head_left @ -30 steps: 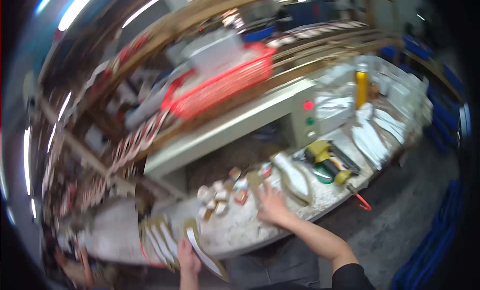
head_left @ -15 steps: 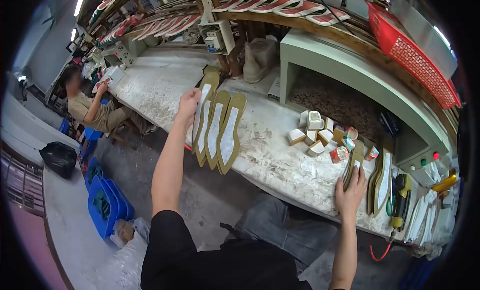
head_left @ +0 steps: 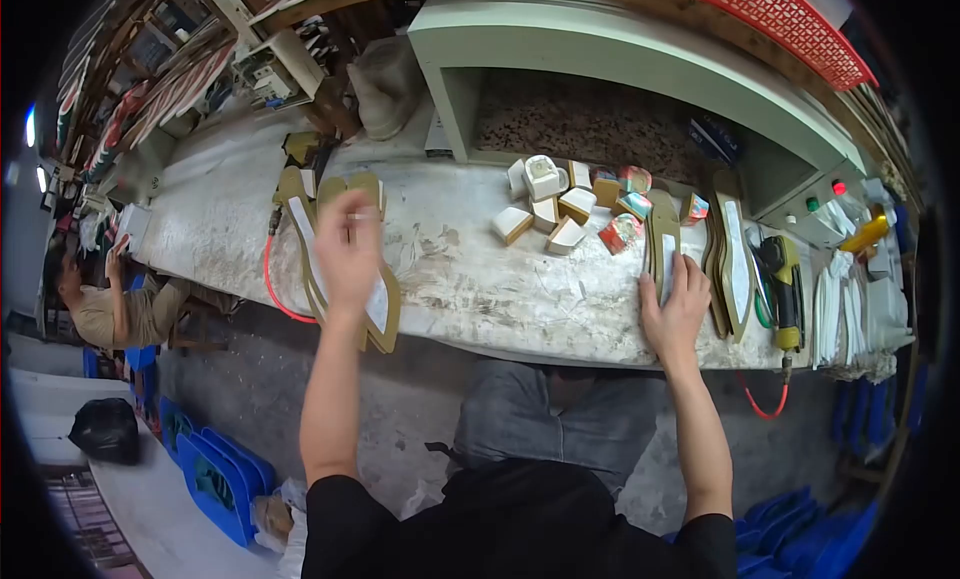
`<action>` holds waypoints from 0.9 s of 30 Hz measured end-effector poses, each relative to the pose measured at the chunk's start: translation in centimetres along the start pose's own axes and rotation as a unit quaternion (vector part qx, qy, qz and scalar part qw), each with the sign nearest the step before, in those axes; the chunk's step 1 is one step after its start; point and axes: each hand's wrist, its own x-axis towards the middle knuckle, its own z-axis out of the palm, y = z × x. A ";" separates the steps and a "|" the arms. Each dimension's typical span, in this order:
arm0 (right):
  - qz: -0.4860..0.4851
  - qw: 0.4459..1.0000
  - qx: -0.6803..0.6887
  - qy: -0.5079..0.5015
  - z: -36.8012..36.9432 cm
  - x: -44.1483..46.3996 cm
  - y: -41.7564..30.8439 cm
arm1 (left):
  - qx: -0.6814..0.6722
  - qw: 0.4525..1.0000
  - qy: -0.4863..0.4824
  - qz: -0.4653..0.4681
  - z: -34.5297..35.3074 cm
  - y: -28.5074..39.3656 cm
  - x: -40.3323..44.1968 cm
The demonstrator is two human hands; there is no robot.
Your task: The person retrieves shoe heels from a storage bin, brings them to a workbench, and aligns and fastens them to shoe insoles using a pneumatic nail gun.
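Observation:
Olive-brown shoe insoles (head_left: pixel 382 314) with pale strips down their middles lie fanned out on the left of the bench, their lower ends past its front edge. My left hand (head_left: pixel 350 249) is just over them, blurred by motion, its fingers partly curled; whether it holds anything cannot be made out. On the right, my right hand (head_left: pixel 677 309) grips the near part of another insole (head_left: pixel 663 219), thumb on one side and fingers on the other. Beside it lies a further stack of insoles (head_left: pixel 735 269).
White and tan blocks (head_left: pixel 543 179), some with coloured wrapping, cluster mid-bench. A grey-green box-like unit (head_left: pixel 600 39) stands behind them. At right lies a yellow-black air tool (head_left: pixel 788 289) with a red hose. Another person (head_left: pixel 110 309) sits far left.
My left hand has let go of the fanned insoles' upper end and moved in over them. My right hand stays on its insole. The view has turned to the right.

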 end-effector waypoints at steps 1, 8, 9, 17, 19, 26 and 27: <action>-0.007 1.000 -0.007 -0.004 -0.3 -0.1 0.2 | -0.026 0.996 -0.080 -0.010 1.8 1.3 -0.7; -0.024 0.999 0.048 0.002 2.0 0.3 0.1 | 0.077 0.975 -0.142 0.153 12.6 0.2 -4.1; -0.012 0.998 0.067 -0.001 1.7 0.4 -0.5 | 0.018 0.980 -0.114 0.160 12.7 0.2 -4.5; 0.051 0.985 0.127 0.103 -0.8 0.7 -1.8 | 0.000 0.991 -0.075 0.112 8.3 1.7 -10.4; 0.090 0.975 0.179 0.096 -2.4 0.9 -2.0 | 0.018 0.996 -0.078 0.051 8.3 3.1 -10.7; 0.217 0.837 0.502 0.005 -5.9 -2.1 1.7 | -0.084 0.990 -0.113 0.012 6.0 9.9 -12.0; 0.291 0.756 0.581 -0.081 -8.8 -2.9 1.6 | -0.123 0.983 -0.137 -0.002 5.9 11.5 -13.8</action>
